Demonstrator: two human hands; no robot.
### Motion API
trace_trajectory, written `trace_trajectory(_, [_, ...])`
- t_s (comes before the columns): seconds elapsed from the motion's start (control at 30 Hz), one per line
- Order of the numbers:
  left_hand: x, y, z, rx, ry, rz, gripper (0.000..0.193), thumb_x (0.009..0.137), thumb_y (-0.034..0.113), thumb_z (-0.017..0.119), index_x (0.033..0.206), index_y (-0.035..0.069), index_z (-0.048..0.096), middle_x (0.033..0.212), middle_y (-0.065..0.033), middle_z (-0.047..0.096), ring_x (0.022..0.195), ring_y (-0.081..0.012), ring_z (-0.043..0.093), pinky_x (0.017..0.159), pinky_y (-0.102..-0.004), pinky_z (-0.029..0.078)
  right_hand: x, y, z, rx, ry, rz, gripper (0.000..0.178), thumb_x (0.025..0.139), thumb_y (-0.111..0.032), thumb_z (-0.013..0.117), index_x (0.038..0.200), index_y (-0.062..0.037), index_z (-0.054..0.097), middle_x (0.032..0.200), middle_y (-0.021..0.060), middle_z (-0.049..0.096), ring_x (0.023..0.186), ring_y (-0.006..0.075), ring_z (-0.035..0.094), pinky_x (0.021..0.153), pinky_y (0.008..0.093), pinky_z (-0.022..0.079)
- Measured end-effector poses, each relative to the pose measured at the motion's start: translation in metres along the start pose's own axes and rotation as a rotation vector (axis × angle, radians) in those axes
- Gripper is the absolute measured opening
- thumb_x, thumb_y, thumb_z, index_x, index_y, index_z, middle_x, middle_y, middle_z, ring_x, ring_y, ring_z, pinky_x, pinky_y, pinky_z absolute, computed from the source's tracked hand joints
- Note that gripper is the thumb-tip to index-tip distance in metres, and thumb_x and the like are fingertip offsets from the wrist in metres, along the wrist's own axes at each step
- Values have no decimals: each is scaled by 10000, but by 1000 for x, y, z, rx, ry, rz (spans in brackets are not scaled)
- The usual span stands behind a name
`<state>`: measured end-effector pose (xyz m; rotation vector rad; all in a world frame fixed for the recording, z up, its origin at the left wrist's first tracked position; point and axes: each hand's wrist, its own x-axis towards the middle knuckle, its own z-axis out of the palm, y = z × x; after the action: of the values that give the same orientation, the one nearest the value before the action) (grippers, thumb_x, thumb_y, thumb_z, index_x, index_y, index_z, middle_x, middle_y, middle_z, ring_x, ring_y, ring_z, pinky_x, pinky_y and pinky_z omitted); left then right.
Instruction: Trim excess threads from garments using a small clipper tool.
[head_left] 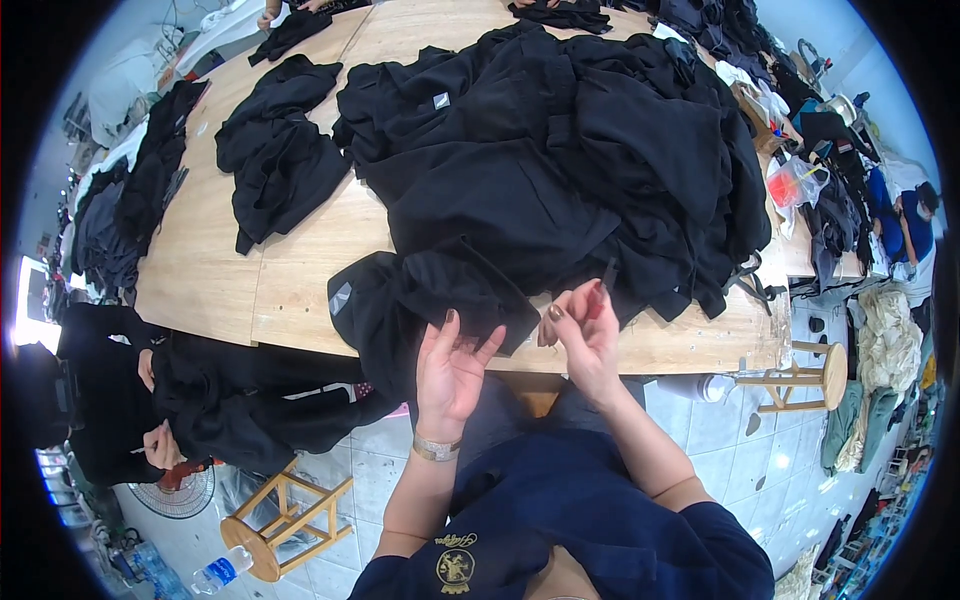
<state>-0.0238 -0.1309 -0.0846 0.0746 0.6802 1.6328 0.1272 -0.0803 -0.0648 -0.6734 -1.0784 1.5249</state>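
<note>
My left hand (450,378) is palm up at the table's near edge, its fingers spread and nothing held in them. Just beyond it lies a black garment (400,295) with a small grey patch, part of it hanging over the edge. To the right, my right hand (588,335) is closed around a slim dark tool (609,272) that looks like thread snips; the fingers cover most of it. A large heap of black garments (500,170) fills the table (300,290) ahead of both hands.
Another black garment (280,160) lies left of the heap. At the left, a person's hands (160,447) handle black cloth (230,400). Wooden stools (262,545) stand at lower left and right. A clear bag with a red item (790,185) sits at the right edge.
</note>
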Motion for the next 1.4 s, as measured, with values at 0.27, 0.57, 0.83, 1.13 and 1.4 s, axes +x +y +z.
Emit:
trace_trajectory(0.27, [-3, -14, 8, 98, -24, 99, 258, 947, 174, 497, 1194, 102, 483, 1114, -46, 577, 1013, -163, 561, 852, -345, 476, 5, 14, 18, -492, -57, 24, 282, 792, -29, 626, 930, -32, 380, 728, 38, 565, 628, 84, 554, 567, 230, 450])
trace_trajectory(0.57, [-1, -39, 9, 208, 29, 316, 297, 931, 106, 523, 1216, 56, 455, 1094, -38, 575, 960, -120, 559, 798, -268, 451, 6, 21, 3, -436, -3, 197, 278, 782, -9, 588, 949, -30, 366, 785, 58, 601, 670, 86, 586, 613, 229, 480])
trace_trajectory(0.83, [1, -60, -5, 755, 1, 686, 327, 918, 33, 525, 1224, -15, 421, 1041, -26, 572, 840, -42, 518, 745, -170, 413, 5, 16, 8, -656, 34, 186, 283, 773, -11, 594, 939, -38, 367, 722, 65, 592, 641, 99, 593, 596, 252, 488])
trace_trajectory(1.13, [10, -53, -12, 535, 21, 501, 366, 914, 99, 557, 1239, -5, 423, 1076, -53, 581, 907, -96, 561, 831, -211, 430, 11, 25, -9, -106, 40, 406, 284, 751, 74, 553, 903, -95, 384, 817, 93, 587, 722, 161, 589, 646, 269, 477])
trace_trajectory(1.4, [9, -40, -2, 246, 18, 347, 295, 945, 160, 506, 1223, 83, 442, 1084, -65, 572, 912, -153, 588, 808, -308, 513, 8, 28, -9, 382, 5, 432, 264, 796, 59, 561, 895, -114, 386, 812, 88, 582, 716, 166, 590, 604, 270, 458])
